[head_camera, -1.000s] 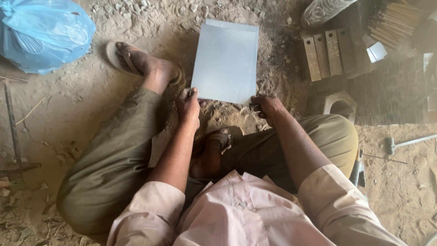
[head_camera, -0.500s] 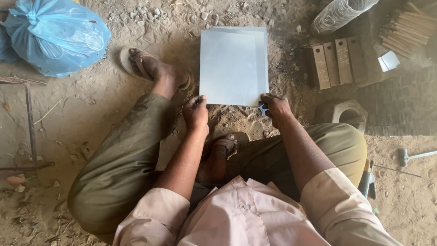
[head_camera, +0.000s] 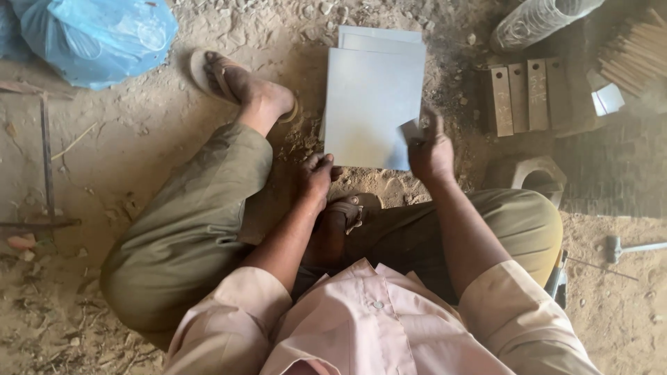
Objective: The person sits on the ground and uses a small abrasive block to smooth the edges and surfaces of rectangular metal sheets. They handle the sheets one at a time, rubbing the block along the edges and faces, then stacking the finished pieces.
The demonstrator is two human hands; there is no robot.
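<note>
— So, where are the hands just now?

— Both sit at the near edge of a grey metal sheet [head_camera: 372,104] lying flat on the dirt floor [head_camera: 139,139] in front of the seated person; the left hand [head_camera: 317,179] rests at the sheet's near left corner, fingers curled down so the tips touch its edge; whether it truly grips the sheet I cannot tell.

— And the other one?

— The right hand [head_camera: 431,149] is over the near right corner, its grip closed on a small pale flat piece [head_camera: 410,130], pinched between thumb and fingers; what that piece is I cannot make out.

— Is it one sheet only?

— No; at the far end the edges of other sheets [head_camera: 381,35] peek out from under the top one, slightly offset.

— What lies around?

— A sandalled foot [head_camera: 243,87] just left of the sheets; a blue plastic bag [head_camera: 104,38] at the far left; a row of upright metal blocks [head_camera: 524,94] to the right, a hollow hexagonal block [head_camera: 528,177] nearer the knee, and a hammer [head_camera: 629,248] at the right edge.
</note>
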